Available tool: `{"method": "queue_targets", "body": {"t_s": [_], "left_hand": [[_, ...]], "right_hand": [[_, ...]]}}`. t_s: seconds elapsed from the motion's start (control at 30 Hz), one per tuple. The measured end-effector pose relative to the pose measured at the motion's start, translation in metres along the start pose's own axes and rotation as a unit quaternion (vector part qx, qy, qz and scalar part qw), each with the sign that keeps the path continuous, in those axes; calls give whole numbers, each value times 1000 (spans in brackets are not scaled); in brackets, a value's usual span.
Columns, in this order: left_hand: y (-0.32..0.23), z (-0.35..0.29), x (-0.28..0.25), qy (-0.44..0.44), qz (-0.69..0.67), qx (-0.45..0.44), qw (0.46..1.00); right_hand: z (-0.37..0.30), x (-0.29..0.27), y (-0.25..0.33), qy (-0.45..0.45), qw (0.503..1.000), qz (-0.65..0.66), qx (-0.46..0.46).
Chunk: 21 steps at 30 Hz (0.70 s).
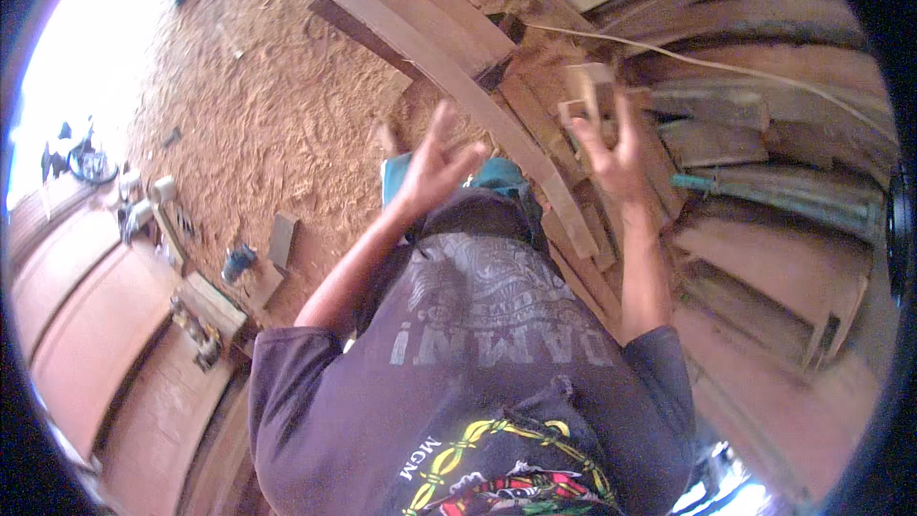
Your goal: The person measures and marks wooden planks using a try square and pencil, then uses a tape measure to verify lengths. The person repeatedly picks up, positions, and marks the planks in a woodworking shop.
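My left hand (437,164) is in front of my waist, its fingers spread and nothing visible in them. Further right, my right hand (616,153) is raised with a small pale wooden block (594,86) between its thumb and fingers; motion blurs its exact grip. A long, narrow wooden plank (449,76) passes diagonally between the two hands, from the far left down toward my right side. Beside it at the far end lies a wider board (420,5). Teal cloth (497,172) shows at my legs, below the left hand.
Wood shavings (258,86) cover the floor to the left. Stacked boards (755,268) fill the right side, crossed by a pale cord (707,62). At the left, a blue-grey power tool (237,263) stands near wood offcuts (283,239) and more large boards (105,334).
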<state>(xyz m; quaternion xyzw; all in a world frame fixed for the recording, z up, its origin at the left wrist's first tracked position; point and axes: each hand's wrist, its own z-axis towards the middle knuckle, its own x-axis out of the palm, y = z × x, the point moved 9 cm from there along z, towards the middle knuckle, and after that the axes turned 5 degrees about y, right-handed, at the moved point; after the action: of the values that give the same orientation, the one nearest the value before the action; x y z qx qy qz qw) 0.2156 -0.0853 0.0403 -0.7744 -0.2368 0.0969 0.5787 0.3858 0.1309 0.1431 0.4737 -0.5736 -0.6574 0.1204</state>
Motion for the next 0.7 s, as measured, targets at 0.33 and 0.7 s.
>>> {"method": "queue_targets", "body": {"t_s": [0.33,0.7], "left_hand": [[-8,-25,88,-67,58,-59,994],[-17,-23,83,-84,204,-93,971]], "right_hand": [[36,95,35,156,981,-73,-85],[57,111,55,141,980,-115,-87]]}}
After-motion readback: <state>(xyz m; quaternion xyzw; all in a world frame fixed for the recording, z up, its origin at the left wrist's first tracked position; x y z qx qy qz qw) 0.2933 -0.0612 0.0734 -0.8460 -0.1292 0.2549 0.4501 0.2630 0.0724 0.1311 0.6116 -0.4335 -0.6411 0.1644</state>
